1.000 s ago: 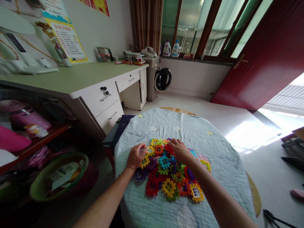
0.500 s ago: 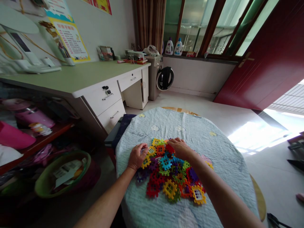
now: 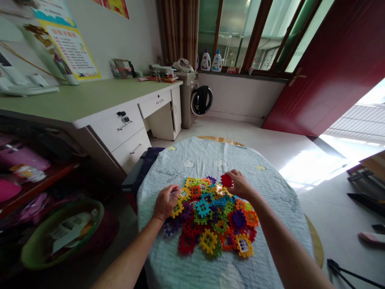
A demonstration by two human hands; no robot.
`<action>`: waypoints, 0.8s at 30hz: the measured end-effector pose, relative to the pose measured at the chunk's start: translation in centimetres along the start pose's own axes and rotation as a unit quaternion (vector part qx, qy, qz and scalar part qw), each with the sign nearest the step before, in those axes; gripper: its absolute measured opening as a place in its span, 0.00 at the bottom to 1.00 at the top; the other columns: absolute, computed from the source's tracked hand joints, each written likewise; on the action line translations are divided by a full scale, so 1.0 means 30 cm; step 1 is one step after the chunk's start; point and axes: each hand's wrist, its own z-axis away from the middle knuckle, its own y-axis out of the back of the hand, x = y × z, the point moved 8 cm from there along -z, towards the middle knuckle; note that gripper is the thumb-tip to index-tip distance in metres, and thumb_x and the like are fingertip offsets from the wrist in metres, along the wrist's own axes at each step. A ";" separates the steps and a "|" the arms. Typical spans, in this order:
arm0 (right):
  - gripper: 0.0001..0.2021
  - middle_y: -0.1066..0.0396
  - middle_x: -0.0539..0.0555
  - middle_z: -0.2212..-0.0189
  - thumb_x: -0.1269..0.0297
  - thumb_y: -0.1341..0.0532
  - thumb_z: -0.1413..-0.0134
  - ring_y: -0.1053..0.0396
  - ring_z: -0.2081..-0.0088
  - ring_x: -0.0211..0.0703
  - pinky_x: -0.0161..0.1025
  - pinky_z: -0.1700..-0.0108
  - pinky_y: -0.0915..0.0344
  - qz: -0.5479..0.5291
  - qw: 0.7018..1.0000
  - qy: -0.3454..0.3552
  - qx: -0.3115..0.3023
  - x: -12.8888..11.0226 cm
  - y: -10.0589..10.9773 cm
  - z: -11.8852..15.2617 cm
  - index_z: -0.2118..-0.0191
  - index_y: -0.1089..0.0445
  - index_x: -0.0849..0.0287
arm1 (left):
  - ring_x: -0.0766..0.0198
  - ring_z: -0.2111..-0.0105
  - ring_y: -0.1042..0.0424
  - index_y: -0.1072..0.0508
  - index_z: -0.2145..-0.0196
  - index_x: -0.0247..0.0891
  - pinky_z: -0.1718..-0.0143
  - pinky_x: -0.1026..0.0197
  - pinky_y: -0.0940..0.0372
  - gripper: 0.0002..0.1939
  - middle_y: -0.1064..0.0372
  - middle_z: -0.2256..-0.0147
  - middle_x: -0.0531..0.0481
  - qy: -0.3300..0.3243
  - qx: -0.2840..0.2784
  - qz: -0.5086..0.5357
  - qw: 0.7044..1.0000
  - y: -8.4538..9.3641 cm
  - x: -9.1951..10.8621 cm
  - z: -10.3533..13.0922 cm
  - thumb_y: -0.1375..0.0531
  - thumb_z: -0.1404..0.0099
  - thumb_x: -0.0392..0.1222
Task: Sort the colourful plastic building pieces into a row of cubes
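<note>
My right hand [image 3: 240, 184] grips a red building block [image 3: 227, 181], a flat square piece with notched edges, at the far right side of the pile. Beside the pile's left edge rests my left hand [image 3: 166, 202], loosely curved, with a gap between thumb and fingers and no piece visible in it. Between my hands lies a heap of plastic interlocking blocks in many colours. Among them are a blue block [image 3: 202, 207], a yellow block [image 3: 208, 241], a purple block [image 3: 238, 219] and a yellow-framed block with a white lattice [image 3: 244, 245].
The pile sits on a round table under a pale blue cloth [image 3: 192, 156]. A green-topped desk [image 3: 105, 94] with white drawers stands at left, near a basket [image 3: 27, 241]. At the back is a washing machine [image 3: 188, 100] with its door open; a red door [image 3: 313, 76] is at right.
My right hand has lifted from the pile and shifted right, now with the red block showing in its fingers. My left hand stays beside the heap. The view has turned slightly right.
</note>
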 end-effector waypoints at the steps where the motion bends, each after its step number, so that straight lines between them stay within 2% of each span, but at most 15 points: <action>1: 0.25 0.35 0.58 0.55 0.67 0.37 0.57 0.40 0.57 0.47 0.41 0.55 0.44 0.005 0.999 -0.033 0.008 0.078 0.007 0.017 0.49 0.33 0.57 | 0.55 0.58 0.25 0.26 0.60 0.39 0.52 0.53 0.32 0.17 0.24 0.61 0.45 -0.001 0.001 -0.001 1.000 0.000 -0.002 -0.001 0.46 0.35 0.54; 3: 0.28 0.35 0.58 0.55 0.67 0.36 0.57 0.39 0.57 0.47 0.39 0.55 0.44 0.023 0.993 -0.118 0.011 0.240 0.012 0.060 0.46 0.34 0.59 | 0.55 0.59 0.25 0.26 0.60 0.40 0.52 0.54 0.31 0.17 0.24 0.61 0.45 -0.002 0.003 -0.002 1.000 -0.001 -0.006 -0.002 0.46 0.35 0.54; 5: 0.27 0.34 0.60 0.56 0.66 0.36 0.57 0.38 0.57 0.48 0.40 0.55 0.44 0.035 0.986 -0.162 0.011 0.360 0.014 0.102 0.47 0.34 0.62 | 0.55 0.59 0.25 0.26 0.60 0.40 0.53 0.54 0.31 0.18 0.24 0.61 0.45 -0.001 0.003 -0.002 1.000 -0.003 -0.012 -0.002 0.46 0.35 0.55; 9: 0.24 0.32 0.59 0.58 0.67 0.36 0.59 0.36 0.58 0.48 0.40 0.56 0.45 0.047 0.977 -0.208 0.004 0.500 0.007 0.158 0.51 0.31 0.61 | 0.55 0.58 0.25 0.26 0.60 0.39 0.53 0.54 0.31 0.19 0.24 0.60 0.45 0.003 -0.004 -0.002 1.000 -0.009 -0.019 -0.002 0.46 0.35 0.56; 15: 0.32 0.34 0.62 0.50 0.65 0.34 0.61 0.36 0.54 0.52 0.41 0.54 0.44 0.041 0.976 -0.214 -0.018 0.565 -0.025 0.166 0.45 0.33 0.60 | 0.56 0.58 0.25 0.26 0.60 0.40 0.53 0.55 0.31 0.19 0.24 0.60 0.46 0.005 -0.006 -0.006 1.000 -0.004 -0.014 -0.002 0.46 0.36 0.57; 21: 0.26 0.32 0.61 0.54 0.66 0.36 0.58 0.34 0.55 0.49 0.39 0.52 0.44 0.030 0.981 -0.189 -0.038 0.562 -0.044 0.146 0.48 0.30 0.60 | 0.56 0.58 0.25 0.26 0.60 0.39 0.52 0.55 0.31 0.20 0.24 0.60 0.46 0.014 -0.011 -0.010 1.000 -0.009 -0.024 -0.003 0.46 0.36 0.57; 24: 0.27 0.33 0.60 0.52 0.66 0.36 0.58 0.34 0.54 0.51 0.41 0.51 0.44 0.033 0.981 -0.185 -0.042 0.557 -0.046 0.144 0.46 0.31 0.57 | 0.55 0.58 0.25 0.26 0.60 0.38 0.51 0.54 0.32 0.21 0.24 0.60 0.45 0.017 -0.018 -0.008 1.000 -0.014 -0.027 -0.002 0.46 0.36 0.58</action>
